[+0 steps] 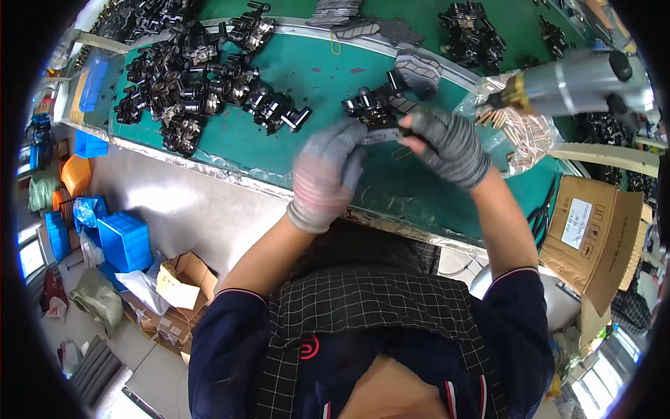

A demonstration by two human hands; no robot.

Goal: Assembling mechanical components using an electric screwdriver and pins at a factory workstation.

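Note:
Both my hands wear grey knit gloves and meet over the green bench top (pixel 269 171). Between them is a black and silver metal assembly (pixel 370 105), with a flat grey plate (pixel 382 135) along its near side. My left hand (pixel 326 167) is smeared by motion, its fingers up against the left end of the plate. On the other end, the bare thumb and fingertips of my right hand (pixel 447 143) pinch the plate. A patterned grey flat piece (pixel 417 72) lies just beyond the assembly.
Many similar assemblies (pixel 188 91) are heaped on the left. A clear bag of long brass-coloured screws (pixel 523 133) lies right, under a hanging silver power driver (pixel 572 84). More grey plates (pixel 342 14) are stacked at the back. An open cardboard box (pixel 586 230) stands right; blue crates (pixel 125 241) sit on the floor.

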